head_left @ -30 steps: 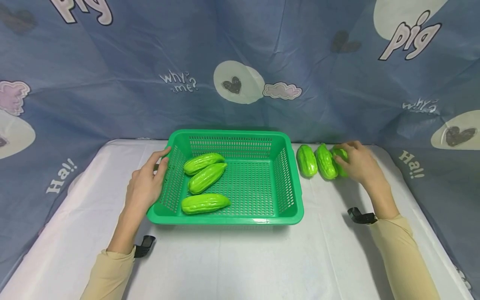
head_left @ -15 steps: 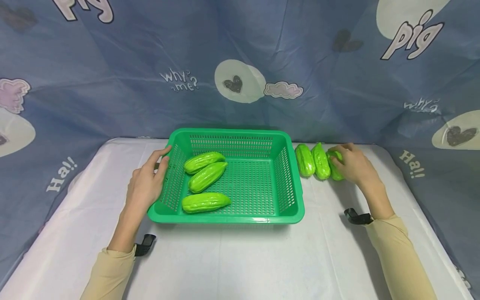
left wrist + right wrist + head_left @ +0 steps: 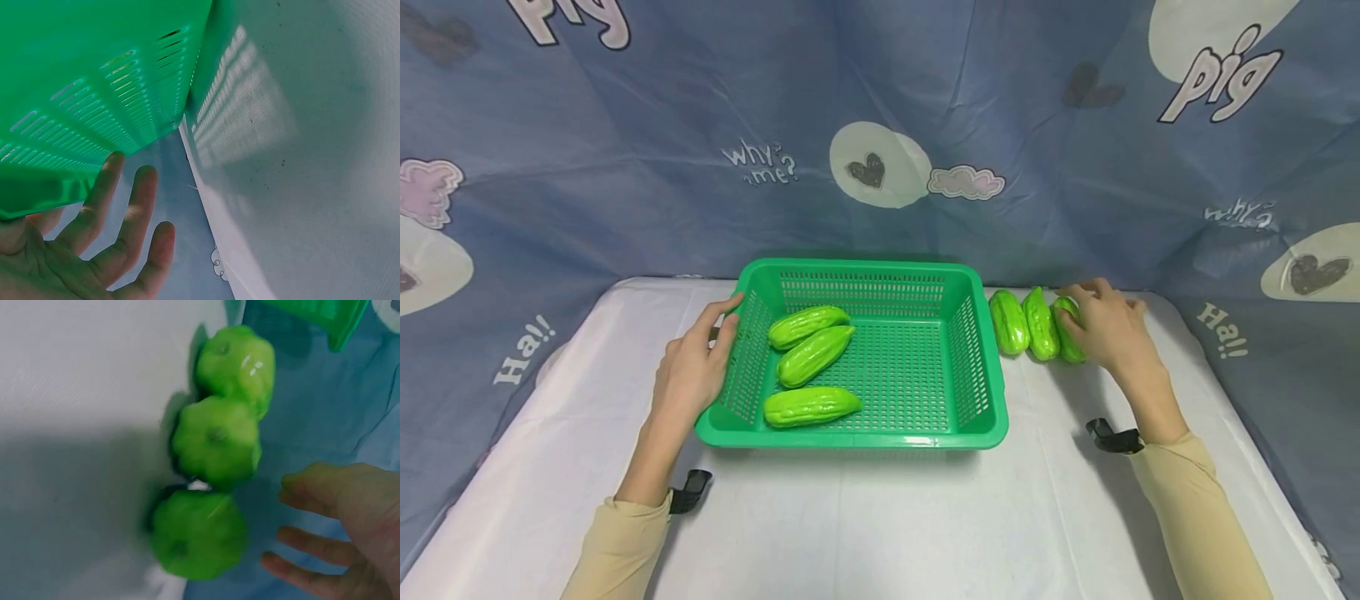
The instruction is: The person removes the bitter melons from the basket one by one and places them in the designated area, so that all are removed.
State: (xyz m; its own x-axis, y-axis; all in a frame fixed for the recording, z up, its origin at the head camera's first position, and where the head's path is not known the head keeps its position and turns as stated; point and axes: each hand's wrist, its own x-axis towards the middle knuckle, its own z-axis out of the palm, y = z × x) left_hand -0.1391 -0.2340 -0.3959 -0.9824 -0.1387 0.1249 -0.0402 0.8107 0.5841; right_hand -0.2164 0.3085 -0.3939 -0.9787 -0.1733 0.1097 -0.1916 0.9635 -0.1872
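While the left hand (image 3: 688, 367) rests at the left end of the green basket (image 3: 850, 439), its fingers are spread apart; in the left wrist view they are mostly straight along the outside of the slotted wall, and the thumb is partly hidden behind the basket.

The right hand (image 3: 1112, 329) is over the right side of the outermost gourd (image 3: 1067, 329), covering part of it in the head view. Its fingers are apart and slightly bent, and the right wrist view shows a gap between the fingertips and the gourds, so they hold nothing.

That gourd is on the desk (image 3: 887, 525), the last in a close row of three beside the basket's right end, after the middle gourd (image 3: 1042, 325) and the gourd nearest the basket (image 3: 1009, 322).

Three more lie in the basket's left half: an upper gourd (image 3: 808, 326) and a slanted gourd (image 3: 815, 356) side by side, and a lower gourd (image 3: 812, 407) near the front wall.

White cloth covers the desk, and a printed blue cloth (image 3: 700, 217) hangs behind it. Both arms wear beige sleeves (image 3: 1202, 517).
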